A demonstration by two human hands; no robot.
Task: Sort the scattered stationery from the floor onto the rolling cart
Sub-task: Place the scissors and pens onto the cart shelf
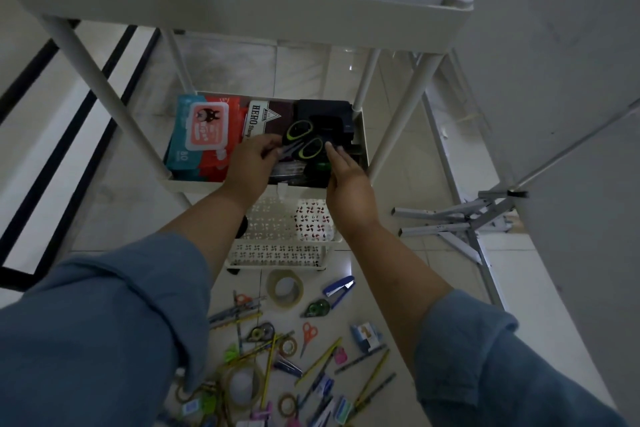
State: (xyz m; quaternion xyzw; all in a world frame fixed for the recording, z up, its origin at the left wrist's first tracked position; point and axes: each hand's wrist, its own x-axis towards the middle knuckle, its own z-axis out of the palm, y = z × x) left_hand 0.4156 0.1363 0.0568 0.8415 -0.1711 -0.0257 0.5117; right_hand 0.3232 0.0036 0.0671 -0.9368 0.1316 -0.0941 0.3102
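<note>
The white rolling cart (242, 15) fills the upper half of the view, its top tray spanning 10 to 1 o'clock. The pale tiled floor (381, 284) lies beneath it. A grey folding metal stand (460, 222) lies on the floor at 3 o'clock.

The cart's middle tray (180, 185) sits just above centre. At its 9 o'clock end is a teal wipes pack (185, 149) printed "80", with a cartoon figure on its flip lid, and a red pack (216, 166) is just beside it. Next comes a dark box (263, 114) whose white label reads "HERO"; a second word below starts "S" and is partly covered. A black item (325, 111) fills the 2 o'clock corner; I cannot tell what it is.

Below the tray, towards 6 o'clock, is a white basket (277, 253) pierced with pinwheel cut-outs.

The left hand (247, 163) pinches the blades of the black and lime-green scissors (304, 142), holding them over the middle tray. The right hand (348, 180) is relaxed, its straight fingertips (330, 149) touching the nearer handle loop.

Scattered stationery lies on the floor at 6 o'clock. It includes a clear tape roll (284, 288), a blue stapler (339, 288), a green correction tape (317, 308), small orange scissors (308, 334), yellow pencils (320, 360) and pens.
</note>
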